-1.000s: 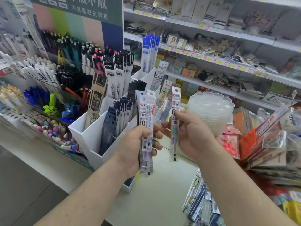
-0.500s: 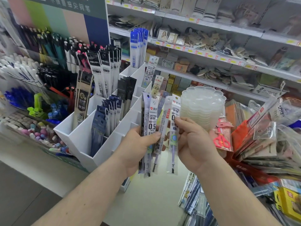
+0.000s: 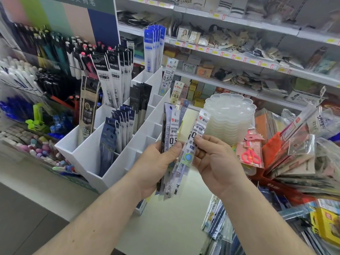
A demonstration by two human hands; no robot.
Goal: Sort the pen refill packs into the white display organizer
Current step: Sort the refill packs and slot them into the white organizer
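My left hand [image 3: 156,168] grips a bundle of several clear pen refill packs [image 3: 172,129] upright in front of me. My right hand [image 3: 215,161] pinches one pack with a blue-green dot [image 3: 193,144], tilted, its lower end against the bundle. The white display organizer [image 3: 117,159] stands just left of my hands. Its compartments hold dark blue packs [image 3: 110,138], black packs [image 3: 139,102], white-and-black packs [image 3: 114,78], blue packs [image 3: 154,45], a tan pack [image 3: 88,107] and two 0.5 packs [image 3: 170,74]. Several front compartments look empty.
A stack of clear scalloped plastic trays [image 3: 230,116] stands right behind my right hand. Hanging packaged goods with pink scissors [image 3: 251,157] crowd the right. Pen racks [image 3: 46,57] fill the left wall, shelves [image 3: 239,57] the back. More packs [image 3: 219,221] lie below right on the counter.
My right hand brought its single pack closer to the bundle in my left hand, now tilted against it. Both hands shifted slightly right of the organizer.
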